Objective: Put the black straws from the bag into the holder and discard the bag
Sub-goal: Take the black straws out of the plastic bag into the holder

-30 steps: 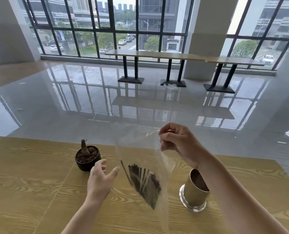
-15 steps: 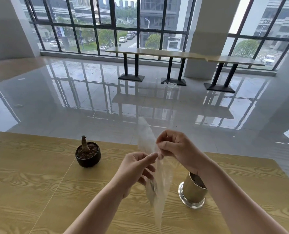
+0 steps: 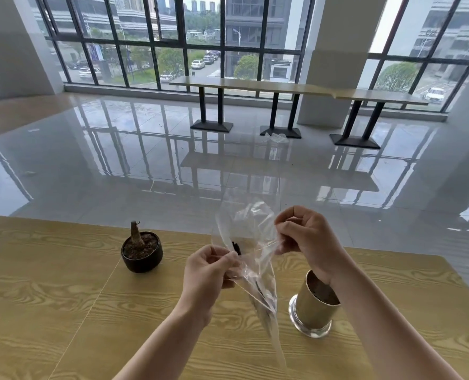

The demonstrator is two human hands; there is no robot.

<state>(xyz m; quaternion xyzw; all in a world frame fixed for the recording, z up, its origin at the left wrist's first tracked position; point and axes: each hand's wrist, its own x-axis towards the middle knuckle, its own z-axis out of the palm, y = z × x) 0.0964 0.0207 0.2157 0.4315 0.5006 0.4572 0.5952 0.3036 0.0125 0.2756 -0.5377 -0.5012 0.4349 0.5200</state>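
The left hand (image 3: 208, 272) has joined the right hand (image 3: 307, 237): both pinch open the crinkled clear plastic bag (image 3: 252, 231), thin black straws (image 3: 263, 293) still inside, just beside the gold cylindrical metal holder (image 3: 314, 311).

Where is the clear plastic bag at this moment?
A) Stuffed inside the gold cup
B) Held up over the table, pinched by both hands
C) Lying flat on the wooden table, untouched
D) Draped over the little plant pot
B: the left hand and the right hand each pinch the clear bag near its top, so it hangs above the table beside the gold holder.
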